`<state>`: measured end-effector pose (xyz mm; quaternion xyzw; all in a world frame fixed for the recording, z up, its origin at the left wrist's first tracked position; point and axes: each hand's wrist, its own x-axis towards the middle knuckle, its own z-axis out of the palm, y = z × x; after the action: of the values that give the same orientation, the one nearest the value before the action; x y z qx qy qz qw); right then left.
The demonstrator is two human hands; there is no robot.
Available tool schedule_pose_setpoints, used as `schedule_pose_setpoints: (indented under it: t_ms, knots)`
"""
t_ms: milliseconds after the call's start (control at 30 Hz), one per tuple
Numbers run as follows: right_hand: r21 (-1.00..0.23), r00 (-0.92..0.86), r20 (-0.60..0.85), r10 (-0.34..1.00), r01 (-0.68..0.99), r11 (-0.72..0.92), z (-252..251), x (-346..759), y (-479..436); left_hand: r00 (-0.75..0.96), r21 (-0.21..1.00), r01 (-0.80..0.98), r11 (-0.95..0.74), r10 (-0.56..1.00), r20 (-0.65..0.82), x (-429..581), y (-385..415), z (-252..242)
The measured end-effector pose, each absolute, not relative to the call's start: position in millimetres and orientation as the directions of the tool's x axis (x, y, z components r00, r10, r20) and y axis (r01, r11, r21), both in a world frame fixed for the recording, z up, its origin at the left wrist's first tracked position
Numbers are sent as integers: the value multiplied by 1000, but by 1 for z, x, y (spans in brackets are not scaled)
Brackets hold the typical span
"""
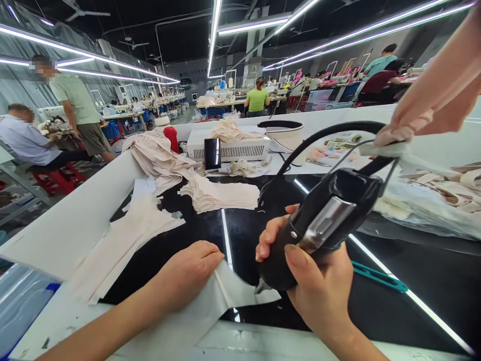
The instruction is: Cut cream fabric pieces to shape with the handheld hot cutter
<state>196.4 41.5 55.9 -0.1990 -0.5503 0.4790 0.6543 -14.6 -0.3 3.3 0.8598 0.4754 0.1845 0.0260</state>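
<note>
My right hand (319,286) is wrapped round a black hand-held power tool (323,225), thumb against its metal side plate. The tool tilts down to the left, and its small metal tip (262,287) is at the edge of a pale fabric piece (210,306). A thick black cable leaves its upper end and arcs left. My left hand (193,268) rests on the same fabric with its fingers curled and pressed together at the edge; the fingertips are largely hidden. Beneath the fabric lies the glossy black tabletop (158,265).
Cut pale fabric pieces (128,230) and a fabric stack (221,195) lie left and ahead. Behind are a white vented box (229,145) and a phone (212,154). A teal plastic strip (379,277) lies right. A pinkish cloth-like strip (432,95) hangs down to the tool's cable.
</note>
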Motion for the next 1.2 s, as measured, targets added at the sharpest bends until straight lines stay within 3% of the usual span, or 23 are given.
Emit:
schedule_pose_setpoints:
  t_ms: [367,733,933,1200]
  knots:
    - [-803,-34,519,854,-364,473,62,206,35,537,136,776,-616,758,370,-23,-13,-4]
    - [-800,0,466,885,-428,422,75,185,52,521,177,762,-623,752,404,-18,-15,-7]
    - [-740,4,554,833,-457,494,69,152,73,509,141,768,-625,729,458,-15,-16,-8]
    - [-730,-1,552,834,-483,483,61,141,80,501,164,767,-621,739,451,-11,-15,-6]
